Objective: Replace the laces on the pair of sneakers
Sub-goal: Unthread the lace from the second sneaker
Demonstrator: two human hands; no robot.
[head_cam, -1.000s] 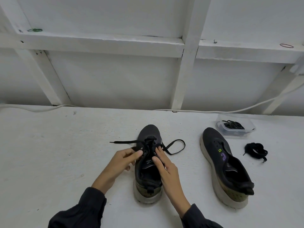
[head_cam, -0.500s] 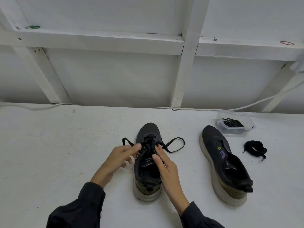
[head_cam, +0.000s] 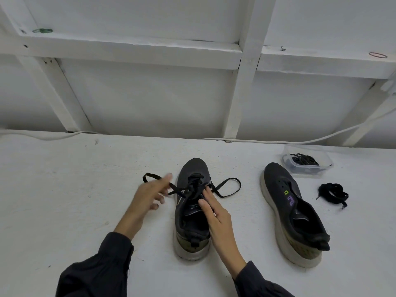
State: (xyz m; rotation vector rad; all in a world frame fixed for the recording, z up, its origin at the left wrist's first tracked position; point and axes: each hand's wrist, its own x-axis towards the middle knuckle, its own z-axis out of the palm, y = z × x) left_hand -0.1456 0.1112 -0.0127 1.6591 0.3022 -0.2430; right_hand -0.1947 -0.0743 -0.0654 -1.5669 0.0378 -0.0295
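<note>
A dark sneaker (head_cam: 186, 230) with a pale sole stands toe-away in the middle of the white table. Its black lace (head_cam: 230, 185) is threaded near the toe, with one loop lying to each side. My left hand (head_cam: 149, 195) hovers just left of the shoe with fingers spread, over the left stretch of lace and gripping nothing. My right hand (head_cam: 216, 215) lies along the shoe's right side, straight fingers resting on the tongue and the lace crossing. The second sneaker (head_cam: 293, 213), without a lace, stands to the right.
A bundled black lace (head_cam: 332, 192) lies right of the second sneaker. Behind it a clear plastic tub (head_cam: 321, 166) holds more black laces. A white cable (head_cam: 278, 142) runs along the table's back edge under the white framed wall.
My left hand has let go of the lace at the shoe's throat and swung out to the left with fingers spread. The left lace loop now lies looser. My right hand stays on the shoe.
</note>
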